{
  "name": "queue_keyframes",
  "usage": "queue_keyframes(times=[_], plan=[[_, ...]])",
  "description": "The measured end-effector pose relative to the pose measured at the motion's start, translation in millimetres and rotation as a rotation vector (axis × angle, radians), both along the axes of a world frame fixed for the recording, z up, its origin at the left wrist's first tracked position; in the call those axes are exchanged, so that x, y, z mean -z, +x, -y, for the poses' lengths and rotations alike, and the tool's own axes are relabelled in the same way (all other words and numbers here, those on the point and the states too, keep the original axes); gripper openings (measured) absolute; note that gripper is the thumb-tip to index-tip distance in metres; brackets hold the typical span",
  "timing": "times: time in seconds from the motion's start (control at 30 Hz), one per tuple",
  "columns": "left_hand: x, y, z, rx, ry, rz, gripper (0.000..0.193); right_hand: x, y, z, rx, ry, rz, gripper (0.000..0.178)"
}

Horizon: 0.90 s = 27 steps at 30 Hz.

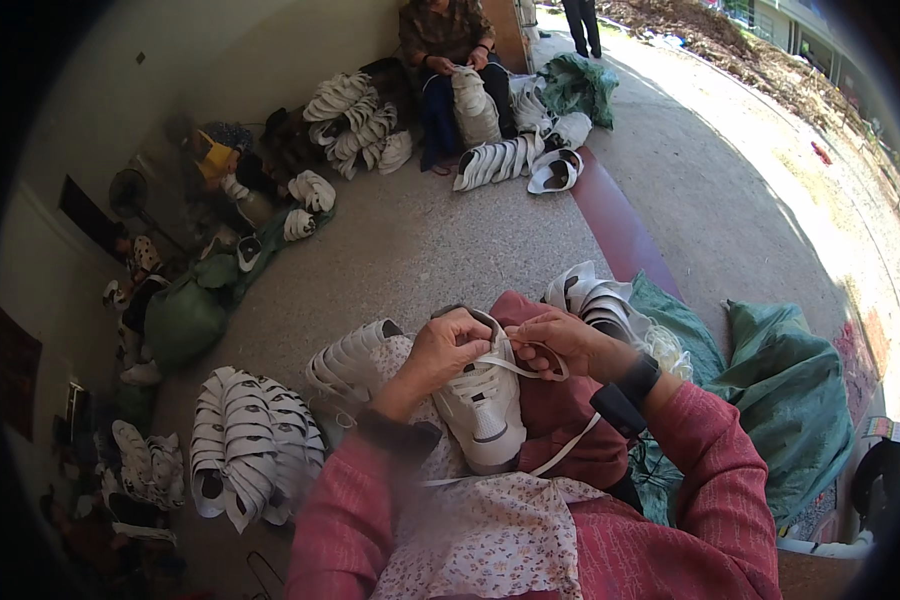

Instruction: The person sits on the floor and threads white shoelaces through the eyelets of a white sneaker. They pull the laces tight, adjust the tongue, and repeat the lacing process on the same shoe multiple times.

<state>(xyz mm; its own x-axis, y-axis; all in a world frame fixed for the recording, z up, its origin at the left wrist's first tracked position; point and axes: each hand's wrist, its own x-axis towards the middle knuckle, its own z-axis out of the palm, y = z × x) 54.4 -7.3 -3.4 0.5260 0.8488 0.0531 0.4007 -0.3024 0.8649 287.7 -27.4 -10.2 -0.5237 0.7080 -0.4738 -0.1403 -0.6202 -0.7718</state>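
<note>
A white shoe upper (490, 420) rests on my lap, its toe toward me, over a floral apron (490, 540) and red cloth. My left hand (442, 352) pinches its edge near the top eyelets. Close beside it, my right hand (570, 345) is closed on a flat white shoelace (573, 443), which loops below the fingers. One length of lace trails down across my lap. Exactly what lies between the left fingertips is partly hidden. Dark bands circle both wrists.
Nested white shoe uppers (255, 440) lie at my left, with another stack (595, 300) beyond my right hand. Loose white laces (667, 348) and green sacks (785, 400) are at right. A seated person (448, 40) handles uppers at the far side; others sit at far left.
</note>
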Motion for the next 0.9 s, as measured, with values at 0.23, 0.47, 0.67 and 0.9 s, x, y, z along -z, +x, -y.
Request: queue_keyframes(times=[0.23,0.47,0.67,0.9], plan=[[-5.4,6.0,3.1,-0.045,0.194,-0.128,0.01,30.3,-15.9,-8.2,0.05,-0.143,-0.133,0.021],[-9.7,4.4,2.3,0.037,0.519,-0.244,0.009,31.8,-14.6,-3.9,-0.018,-0.335,-0.44,0.027],[-28.1,-7.5,3.2,0.155,0.9,-0.443,0.003,8.7,-15.5,5.8,0.074,-0.066,-0.683,0.041],[-52.7,-60.8,2.7,0.069,0.822,-0.699,0.003,-2.2,-10.3,20.7,0.159,0.165,-0.336,0.052]])
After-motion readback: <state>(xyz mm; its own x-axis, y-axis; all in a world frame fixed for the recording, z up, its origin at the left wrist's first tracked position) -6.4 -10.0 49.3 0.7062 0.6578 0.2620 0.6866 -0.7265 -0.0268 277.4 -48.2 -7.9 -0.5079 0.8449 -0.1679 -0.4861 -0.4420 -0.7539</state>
